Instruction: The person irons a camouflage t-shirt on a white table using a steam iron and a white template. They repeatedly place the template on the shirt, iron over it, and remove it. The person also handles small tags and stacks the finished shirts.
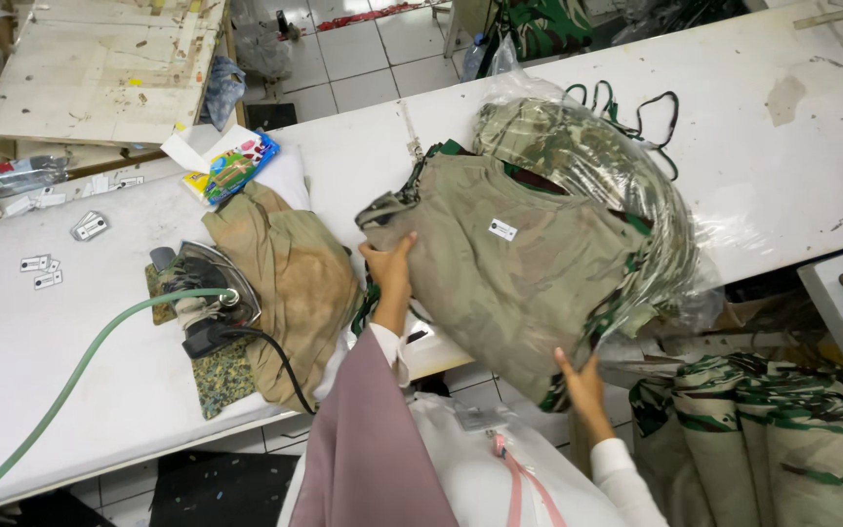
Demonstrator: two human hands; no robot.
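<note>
A folded olive-green garment [509,273] with a small white tag lies tilted over the white table's front edge [100,410]. My left hand [389,265] grips its left edge with the thumb on top. My right hand [581,383] holds its lower right corner from beneath. Behind the garment a clear plastic bag [626,185] holds more camouflage clothing, and the garment rests partly against it.
A steam iron [202,288] with a green hose [60,395] and black cord sits on a patterned pad left of a brown cloth [295,283]. Small labels [41,270] and a colourful packet [236,166] lie at left. Camouflage fabric rolls [782,429] stand at lower right.
</note>
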